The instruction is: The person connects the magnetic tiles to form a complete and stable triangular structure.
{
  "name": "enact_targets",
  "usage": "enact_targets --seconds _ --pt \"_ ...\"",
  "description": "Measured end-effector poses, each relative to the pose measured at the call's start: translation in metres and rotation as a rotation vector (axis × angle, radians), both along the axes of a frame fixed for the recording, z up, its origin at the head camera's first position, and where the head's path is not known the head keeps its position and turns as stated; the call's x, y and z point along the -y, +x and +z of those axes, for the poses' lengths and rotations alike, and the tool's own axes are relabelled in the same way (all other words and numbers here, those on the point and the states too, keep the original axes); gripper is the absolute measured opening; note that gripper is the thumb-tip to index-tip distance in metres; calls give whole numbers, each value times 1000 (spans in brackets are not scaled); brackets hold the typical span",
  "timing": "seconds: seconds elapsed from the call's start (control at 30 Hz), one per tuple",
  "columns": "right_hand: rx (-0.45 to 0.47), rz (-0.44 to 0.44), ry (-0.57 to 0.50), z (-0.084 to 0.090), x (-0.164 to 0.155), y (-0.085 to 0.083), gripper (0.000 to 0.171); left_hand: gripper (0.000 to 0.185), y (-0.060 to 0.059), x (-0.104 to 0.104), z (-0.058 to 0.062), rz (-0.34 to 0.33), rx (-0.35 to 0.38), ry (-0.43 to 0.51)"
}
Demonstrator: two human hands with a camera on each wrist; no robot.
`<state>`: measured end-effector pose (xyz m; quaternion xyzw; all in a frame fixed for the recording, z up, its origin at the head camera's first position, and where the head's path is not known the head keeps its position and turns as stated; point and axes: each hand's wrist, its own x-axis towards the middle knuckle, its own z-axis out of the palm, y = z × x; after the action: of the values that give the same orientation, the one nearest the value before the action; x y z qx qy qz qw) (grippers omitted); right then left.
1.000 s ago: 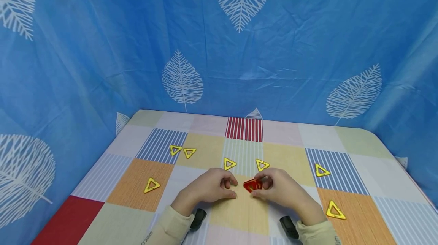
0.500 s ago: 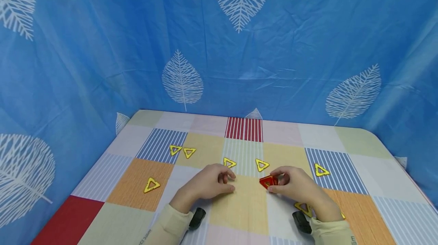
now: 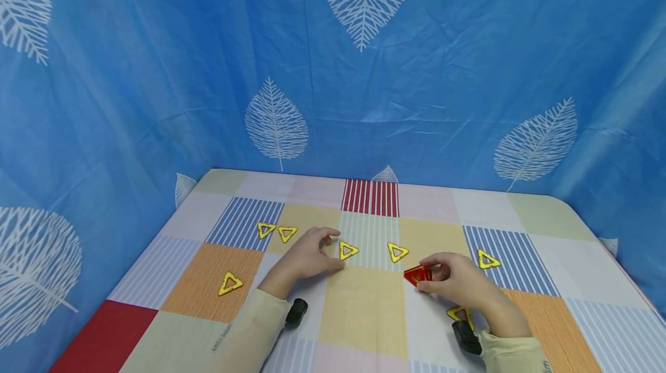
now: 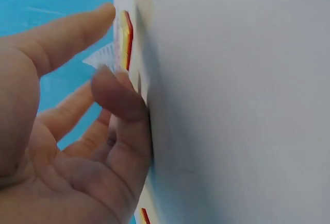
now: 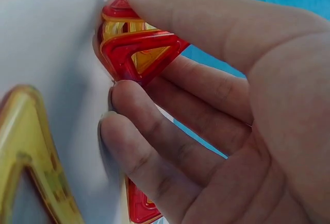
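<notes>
My left hand (image 3: 307, 258) is over the table with thumb and index finger spread apart. Between their tips lies a flat yellow triangular magnetic tile (image 3: 341, 250), whose edge (image 4: 127, 41) shows red and yellow in the left wrist view. My right hand (image 3: 460, 281) pinches a red and yellow piece of triangular magnetic tiles (image 3: 414, 274) between thumb and fingers, low over the table. In the right wrist view this piece (image 5: 116, 54) shows joined, angled red-framed faces, partly covered by the thumb. A yellow tile (image 3: 457, 311) lies below the right hand, near the black wrist camera (image 3: 466, 337).
More yellow triangular tiles lie flat: two at back left (image 3: 266, 230) (image 3: 287, 234), one on the orange square (image 3: 230, 284), one in the middle (image 3: 398, 253) and one at right (image 3: 488, 259). A blue leaf-print curtain (image 3: 442, 72) stands behind the patchwork tablecloth (image 3: 364, 327).
My right hand has moved right with the red and yellow tile piece. My left hand has moved forward, its thumb and index finger spreading on either side of a yellow tile.
</notes>
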<state>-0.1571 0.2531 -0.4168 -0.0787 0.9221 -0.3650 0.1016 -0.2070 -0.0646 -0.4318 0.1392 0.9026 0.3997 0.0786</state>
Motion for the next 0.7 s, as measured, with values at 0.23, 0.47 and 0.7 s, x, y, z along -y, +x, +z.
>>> enact_targets --seconds 0.23,0.47,0.7 --pt "-12 -25 24 -1 -6 -1 50 56 -8 -5 -2 28 5 -43" --pt "-42 -36 47 -2 -8 -1 49 48 -8 -9 0 49 8 -91" --pt "-78 -63 83 -2 -6 -3 48 42 -7 -10 1 49 15 -93"
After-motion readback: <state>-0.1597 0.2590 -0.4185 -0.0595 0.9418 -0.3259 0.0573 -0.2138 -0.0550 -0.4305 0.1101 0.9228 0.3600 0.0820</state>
